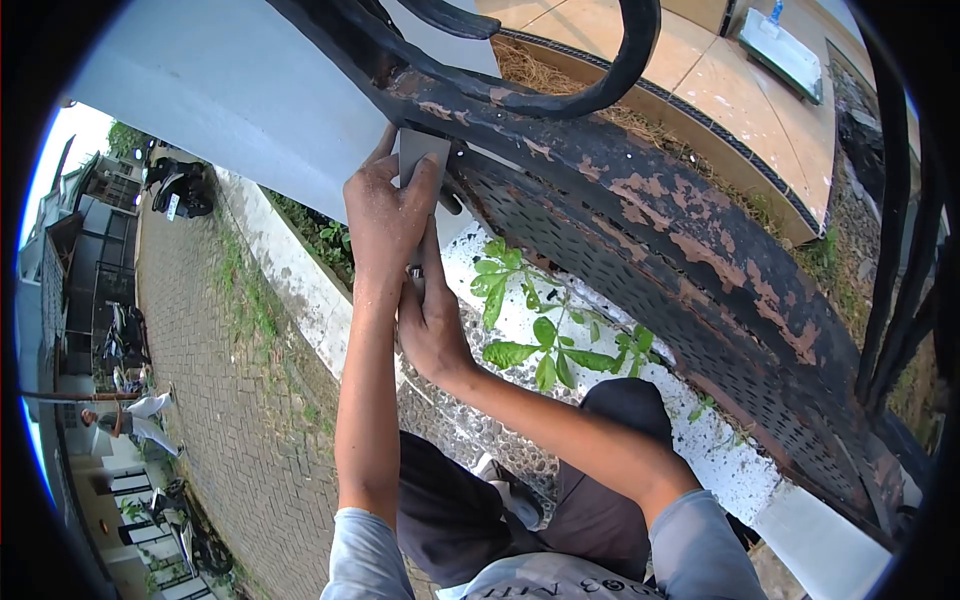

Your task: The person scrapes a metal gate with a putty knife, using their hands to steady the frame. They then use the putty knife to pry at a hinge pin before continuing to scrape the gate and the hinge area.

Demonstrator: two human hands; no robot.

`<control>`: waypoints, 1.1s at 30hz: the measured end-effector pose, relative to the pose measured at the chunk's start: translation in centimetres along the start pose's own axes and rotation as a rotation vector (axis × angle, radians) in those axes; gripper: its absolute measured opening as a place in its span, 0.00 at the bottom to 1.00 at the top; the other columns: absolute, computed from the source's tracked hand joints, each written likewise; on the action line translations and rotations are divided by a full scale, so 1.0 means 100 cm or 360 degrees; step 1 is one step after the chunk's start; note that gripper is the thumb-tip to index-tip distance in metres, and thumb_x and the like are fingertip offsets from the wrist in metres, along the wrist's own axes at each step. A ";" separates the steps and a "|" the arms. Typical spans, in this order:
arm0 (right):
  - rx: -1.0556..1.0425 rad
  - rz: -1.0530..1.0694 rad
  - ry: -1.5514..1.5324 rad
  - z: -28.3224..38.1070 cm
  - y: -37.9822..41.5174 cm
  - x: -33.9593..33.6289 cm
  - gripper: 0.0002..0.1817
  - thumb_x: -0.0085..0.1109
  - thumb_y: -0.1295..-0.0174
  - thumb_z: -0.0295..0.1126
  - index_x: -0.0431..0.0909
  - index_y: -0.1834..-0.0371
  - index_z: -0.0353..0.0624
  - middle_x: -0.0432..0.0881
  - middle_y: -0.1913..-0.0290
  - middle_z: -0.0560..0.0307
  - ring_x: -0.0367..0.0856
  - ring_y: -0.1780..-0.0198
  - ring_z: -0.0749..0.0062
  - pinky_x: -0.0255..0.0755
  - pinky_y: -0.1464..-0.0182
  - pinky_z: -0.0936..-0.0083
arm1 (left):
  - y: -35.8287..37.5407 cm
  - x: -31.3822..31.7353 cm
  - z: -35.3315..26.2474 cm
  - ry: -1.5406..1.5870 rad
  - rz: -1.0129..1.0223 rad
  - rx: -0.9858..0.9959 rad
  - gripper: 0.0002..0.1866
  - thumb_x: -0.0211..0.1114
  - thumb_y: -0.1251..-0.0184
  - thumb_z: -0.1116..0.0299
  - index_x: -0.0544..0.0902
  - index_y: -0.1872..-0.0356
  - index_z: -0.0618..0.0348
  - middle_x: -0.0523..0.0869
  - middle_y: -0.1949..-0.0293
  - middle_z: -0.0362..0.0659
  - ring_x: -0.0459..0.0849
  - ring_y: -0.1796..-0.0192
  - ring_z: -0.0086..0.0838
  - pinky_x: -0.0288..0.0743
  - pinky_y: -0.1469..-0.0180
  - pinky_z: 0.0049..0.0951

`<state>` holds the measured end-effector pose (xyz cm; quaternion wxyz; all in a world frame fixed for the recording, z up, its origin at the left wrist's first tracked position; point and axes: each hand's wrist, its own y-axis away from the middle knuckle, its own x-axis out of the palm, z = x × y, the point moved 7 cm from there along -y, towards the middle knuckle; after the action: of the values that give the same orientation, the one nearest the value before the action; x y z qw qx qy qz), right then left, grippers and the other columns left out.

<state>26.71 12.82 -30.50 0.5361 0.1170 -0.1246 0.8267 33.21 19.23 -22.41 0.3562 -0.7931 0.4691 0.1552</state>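
Note:
A flat grey scraper blade (424,150) lies against the black metal gate (690,235), whose paint is peeling in patches down to reddish brown. My left hand (388,215) is closed on the blade, thumb on its face. Just below, my right hand (435,335) is closed around the scraper's lower part, one finger stretched up along it. Most of the handle is hidden by my hands and left wrist. Along the gate's lower side runs a perforated metal panel (640,290).
Leafy green plants (545,345) grow beside a white ledge (725,450) speckled with dark flakes. A white panel (240,90) stands upper left. A tray (780,55) rests on tiles at upper right. Leftward, a paved lane (230,350) has parked motorcycles (180,188) and another person (135,420).

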 end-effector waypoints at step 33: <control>-0.0385 -0.0101 0.0378 -0.002 0.004 -0.018 0.34 0.42 0.33 0.25 0.40 0.27 0.28 0.61 0.35 0.24 0.71 0.38 0.43 0.67 0.40 0.62 | 0.017 0.000 0.000 -0.0034 -0.0342 0.0185 0.12 0.62 0.41 0.70 0.86 0.66 0.71 0.81 0.48 0.60 0.84 0.48 0.40 0.79 0.57 0.35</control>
<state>27.03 11.20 -31.35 0.5830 -0.0431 -0.1554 0.7963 31.73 18.72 -23.08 0.4211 -0.8152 0.3857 0.0971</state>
